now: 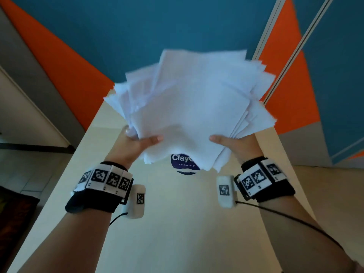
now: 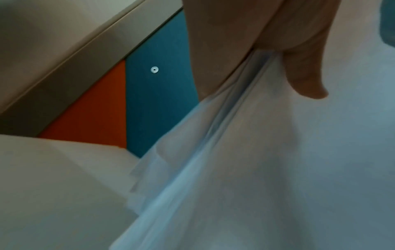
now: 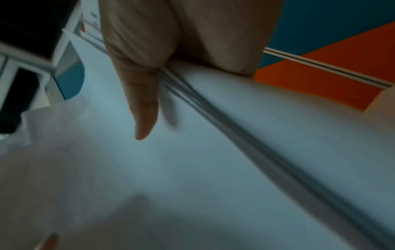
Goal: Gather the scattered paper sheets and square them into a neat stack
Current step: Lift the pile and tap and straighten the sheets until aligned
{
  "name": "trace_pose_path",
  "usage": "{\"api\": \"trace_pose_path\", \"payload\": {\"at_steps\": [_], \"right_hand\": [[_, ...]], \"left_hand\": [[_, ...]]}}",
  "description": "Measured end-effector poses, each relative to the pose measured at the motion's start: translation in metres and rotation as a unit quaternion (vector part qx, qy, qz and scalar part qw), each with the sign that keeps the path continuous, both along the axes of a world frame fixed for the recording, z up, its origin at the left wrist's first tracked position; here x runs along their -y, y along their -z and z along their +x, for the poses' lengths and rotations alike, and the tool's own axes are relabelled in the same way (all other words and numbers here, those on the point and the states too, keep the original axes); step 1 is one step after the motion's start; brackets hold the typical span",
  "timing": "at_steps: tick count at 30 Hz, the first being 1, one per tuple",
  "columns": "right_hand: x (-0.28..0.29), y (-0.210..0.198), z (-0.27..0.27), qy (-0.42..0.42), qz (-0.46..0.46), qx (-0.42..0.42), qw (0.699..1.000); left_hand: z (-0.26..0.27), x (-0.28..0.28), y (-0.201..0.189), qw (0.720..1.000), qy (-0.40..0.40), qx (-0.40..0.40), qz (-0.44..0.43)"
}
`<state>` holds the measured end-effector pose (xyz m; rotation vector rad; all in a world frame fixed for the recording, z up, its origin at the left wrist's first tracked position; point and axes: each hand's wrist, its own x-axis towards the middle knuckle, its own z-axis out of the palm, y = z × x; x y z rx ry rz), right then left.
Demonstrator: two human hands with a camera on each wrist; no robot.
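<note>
A loose, fanned bundle of white paper sheets (image 1: pixel 193 107) is held up above the table (image 1: pixel 177 223), its edges uneven. My left hand (image 1: pixel 136 142) grips the bundle's lower left side, thumb on top and fingers underneath. My right hand (image 1: pixel 234 143) grips the lower right side the same way. In the left wrist view my left hand's thumb (image 2: pixel 303 76) presses the paper sheets (image 2: pixel 278 169) from above. In the right wrist view my right hand's thumb (image 3: pixel 141 108) lies on the top of the paper sheets (image 3: pixel 192 169). The fingers beneath are hidden.
A round blue "Clean as you go" sticker (image 1: pixel 185 164) on the cream table peeks out under the bundle. Teal and orange wall panels (image 1: pixel 137 36) stand behind the table's far edge. Floor lies to the left (image 1: pixel 29 174) and right.
</note>
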<state>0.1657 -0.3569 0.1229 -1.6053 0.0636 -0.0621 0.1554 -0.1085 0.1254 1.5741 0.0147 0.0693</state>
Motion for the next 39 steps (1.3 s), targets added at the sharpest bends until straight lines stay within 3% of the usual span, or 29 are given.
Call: {"api": "trace_pose_path", "payload": {"at_steps": [4,8,14,18,22,24,26,30,33,35,38,39], "right_hand": [[0.003,0.025,0.001,-0.039,-0.049,-0.067,0.996],[0.001,0.027,0.008,-0.003,-0.055,-0.094,0.994],[0.004,0.021,0.012,-0.066,-0.067,-0.068,0.993],[0.0,0.026,0.013,-0.047,-0.056,-0.059,0.996],[0.017,0.042,0.011,0.056,-0.089,-0.023,0.994],[0.024,0.052,0.0,0.091,-0.047,-0.059,0.993],[0.018,0.062,-0.013,0.062,0.028,-0.107,0.992],[-0.014,0.081,-0.021,-0.053,0.115,-0.134,0.983],[-0.025,0.082,-0.015,-0.017,0.238,-0.151,0.959],[-0.022,0.08,-0.011,-0.009,0.321,-0.154,0.935],[-0.01,0.074,-0.01,-0.03,0.313,-0.149,0.937],[-0.004,0.072,-0.011,-0.035,0.299,-0.141,0.943]], "left_hand": [[-0.001,-0.005,0.031,0.998,0.033,-0.052,0.003],[0.009,-0.012,0.042,0.997,0.016,-0.069,-0.041],[0.017,-0.019,0.046,0.996,0.03,-0.068,-0.058],[0.022,-0.012,0.048,0.996,-0.04,-0.074,-0.024],[0.019,-0.012,0.041,0.989,-0.122,-0.067,-0.04],[0.017,-0.014,0.043,0.98,-0.167,-0.074,-0.082],[0.016,-0.014,0.048,0.968,-0.192,-0.116,-0.114],[0.017,-0.003,0.052,0.942,-0.163,-0.174,-0.237],[0.008,0.003,0.052,0.942,-0.079,-0.183,-0.272],[0.0,0.008,0.053,0.938,0.021,-0.187,-0.29],[-0.01,-0.002,0.056,0.933,0.085,-0.163,-0.308],[-0.014,-0.013,0.058,0.919,0.11,-0.153,-0.347]]}}
